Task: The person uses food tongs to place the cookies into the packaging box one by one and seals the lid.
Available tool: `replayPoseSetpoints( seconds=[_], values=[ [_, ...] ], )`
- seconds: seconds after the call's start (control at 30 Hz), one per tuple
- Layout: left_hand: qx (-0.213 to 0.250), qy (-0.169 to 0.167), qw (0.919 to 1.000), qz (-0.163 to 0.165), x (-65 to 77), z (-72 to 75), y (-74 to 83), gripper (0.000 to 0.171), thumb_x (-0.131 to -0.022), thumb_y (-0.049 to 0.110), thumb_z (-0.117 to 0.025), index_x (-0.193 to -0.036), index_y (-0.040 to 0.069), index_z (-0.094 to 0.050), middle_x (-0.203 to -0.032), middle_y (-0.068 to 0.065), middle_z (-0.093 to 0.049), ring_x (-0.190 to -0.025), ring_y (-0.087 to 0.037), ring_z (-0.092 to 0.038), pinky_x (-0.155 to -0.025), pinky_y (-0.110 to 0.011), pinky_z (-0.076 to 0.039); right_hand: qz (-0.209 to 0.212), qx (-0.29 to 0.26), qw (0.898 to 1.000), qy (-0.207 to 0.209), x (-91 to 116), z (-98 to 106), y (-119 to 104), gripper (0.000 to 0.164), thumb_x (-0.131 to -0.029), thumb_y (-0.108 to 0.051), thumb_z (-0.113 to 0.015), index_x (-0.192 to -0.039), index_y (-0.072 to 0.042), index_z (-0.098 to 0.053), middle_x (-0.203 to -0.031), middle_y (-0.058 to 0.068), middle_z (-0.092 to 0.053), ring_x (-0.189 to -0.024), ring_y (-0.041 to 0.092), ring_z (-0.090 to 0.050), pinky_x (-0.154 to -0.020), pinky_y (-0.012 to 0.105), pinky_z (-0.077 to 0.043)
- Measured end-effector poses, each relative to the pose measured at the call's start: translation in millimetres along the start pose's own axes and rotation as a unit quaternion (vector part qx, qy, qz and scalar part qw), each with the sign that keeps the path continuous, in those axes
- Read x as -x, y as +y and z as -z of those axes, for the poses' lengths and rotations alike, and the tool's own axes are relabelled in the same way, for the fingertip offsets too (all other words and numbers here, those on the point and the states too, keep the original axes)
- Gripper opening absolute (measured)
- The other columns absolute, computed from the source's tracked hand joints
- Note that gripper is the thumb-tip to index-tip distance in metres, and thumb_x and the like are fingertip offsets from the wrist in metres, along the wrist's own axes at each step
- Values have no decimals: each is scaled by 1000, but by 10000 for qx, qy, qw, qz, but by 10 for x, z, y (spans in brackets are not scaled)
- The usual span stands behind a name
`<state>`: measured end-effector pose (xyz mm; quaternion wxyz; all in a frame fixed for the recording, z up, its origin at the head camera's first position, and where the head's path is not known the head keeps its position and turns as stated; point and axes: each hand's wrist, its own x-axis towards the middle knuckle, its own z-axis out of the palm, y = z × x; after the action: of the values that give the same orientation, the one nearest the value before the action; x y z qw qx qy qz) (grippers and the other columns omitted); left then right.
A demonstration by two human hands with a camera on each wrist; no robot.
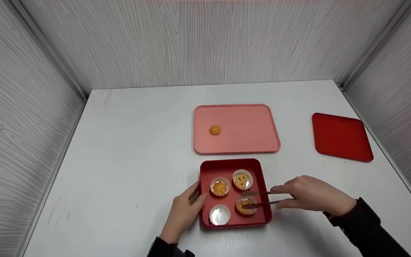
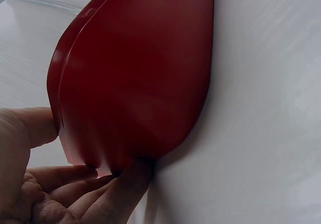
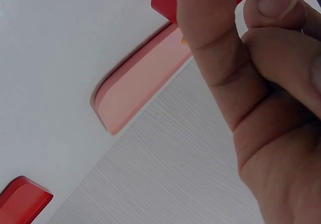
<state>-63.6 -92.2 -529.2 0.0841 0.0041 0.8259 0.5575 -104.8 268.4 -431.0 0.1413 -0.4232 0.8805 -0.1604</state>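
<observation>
Left hand [image 1: 185, 210] grips red box [image 1: 236, 226] at left; right hand [image 1: 310, 196] pinches tongs [image 1: 259, 205], one tip over near-right cookie [image 1: 242, 211]; sloppy squeeze might snag paper cup [image 1: 251, 200].

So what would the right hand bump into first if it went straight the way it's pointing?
Probably the right side of the red box, though the right hand, holding tongs, might pass above; its height is unclear.

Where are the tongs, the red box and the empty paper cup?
Tongs [image 1: 253, 205]: head view, perforated tip.
Red box [image 1: 232, 197]: head view, bare floor between cups.
Empty paper cup [image 1: 220, 215]: head view, inside bottom.
</observation>
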Motion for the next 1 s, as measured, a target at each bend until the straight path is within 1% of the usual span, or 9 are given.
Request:
replayPoseSetpoints(
  seconds=[0.07,0.17,0.33,0.47,0.67,0.73,0.87,0.93,1.0],
  values=[
    [-12,-4,10000,-2,1,-1,-2,64,-100,39,-65,-151,4,-49,-150,-20,-52,-136,-29,-54,-112,-43,-45,-33,-68,10000,44,0,5,7,34,-95,-35,-74,-123,-14,-74,-100,-4,-78,-77,-3,-67,-71,28,-61],
    [-5,-7,10000,-17,1,-1,-4,65,-100,40,-65,-151,4,-49,-149,-20,-53,-136,-29,-54,-112,-44,-45,-12,-95,9998,202,1,8,26,33,-95,-34,-74,-123,-15,-74,-98,-3,-78,-73,-4,-64,-67,25,-59],
    [-32,10,10000,-29,3,-1,-4,66,-100,42,-64,-151,3,-49,-149,-19,-53,-136,-29,-54,-112,-43,-45,98,144,9979,617,0,10,56,33,-95,-34,-74,-122,-15,-74,-96,-3,-78,-71,-3,-64,-64,23,-58],
    [-14,7,10000,-82,5,-1,-1,66,-101,41,-64,-151,1,-48,-149,-20,-53,-135,-29,-55,-111,-42,-46,-79,276,9957,882,-5,27,68,36,-96,-36,-72,-124,-14,-74,-99,-3,-78,-75,-1,-65,-63,24,-57],
    [-12,21,9999,-109,6,-2,-3,66,-101,42,-63,-151,1,-48,-149,-21,-53,-135,-29,-56,-111,-42,-47,-403,581,9895,1261,-42,49,84,38,-95,-36,-74,-127,-15,-72,-87,-8,-75,-70,-1,-62,-63,26,-57],
    [-11,29,9999,-98,7,-3,-4,66,-101,42,-63,-151,1,-48,-149,-21,-53,-135,-29,-55,-111,-42,-46,-443,701,9860,1445,-64,46,97,39,-94,-34,-75,-127,-14,-72,-87,-6,-75,-70,2,-64,-64,29,-59],
    [-26,43,10000,-60,7,-6,-1,67,-100,43,-63,-151,2,-48,-149,-20,-54,-136,-29,-55,-111,-43,-46,-515,884,9792,1752,-109,35,122,39,-92,-29,-78,-126,-11,-73,-92,1,-77,-72,9,-69,-67,35,-61],
    [-33,54,10000,-57,5,-7,-3,67,-100,43,-64,-151,2,-49,-149,-20,-54,-136,-29,-54,-112,-43,-46,-581,894,9775,1820,-131,33,129,40,-91,-28,-79,-126,-11,-73,-92,2,-77,-70,9,-68,-66,35,-61],
    [-16,62,10000,-54,3,-7,-1,67,-100,44,-64,-151,3,-49,-148,-19,-54,-136,-28,-54,-112,-42,-46,-688,871,9767,1837,-151,35,134,40,-90,-28,-79,-126,-11,-73,-90,1,-77,-66,6,-64,-63,32,-59]
  ],
)
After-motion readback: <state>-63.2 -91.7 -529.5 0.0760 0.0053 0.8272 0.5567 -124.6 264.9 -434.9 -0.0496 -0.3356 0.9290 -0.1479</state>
